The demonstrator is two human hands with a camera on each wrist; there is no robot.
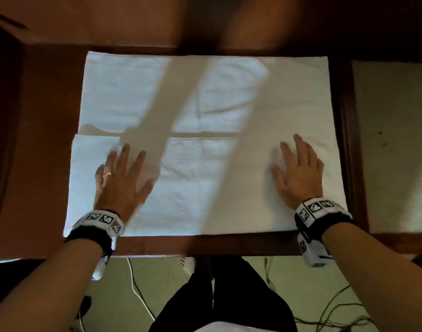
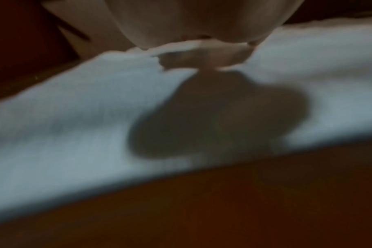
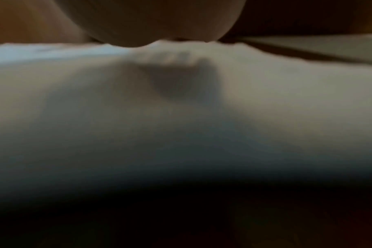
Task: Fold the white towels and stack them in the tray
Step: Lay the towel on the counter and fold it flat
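Dark brown wood of the table (image 1: 44,140) shows on both sides of a white towel (image 1: 205,97) that lies spread over it, striped by the shadow of a window frame. Its near part is turned over toward the far side, and the turned edge (image 1: 200,138) stops about halfway (so I judge that the first fold is only just made). The left hand (image 1: 122,178) and the right hand (image 1: 298,173) both rest flat on this folded layer with fingers straight and spread, holding nothing; they seem to press it smooth. No tray can be recognised in any view. What remains, as I judge it, is nearly everything: more folds on this towel, the other towels, and the stacking. Both wrist views are blurred and show only white cloth under the palms.
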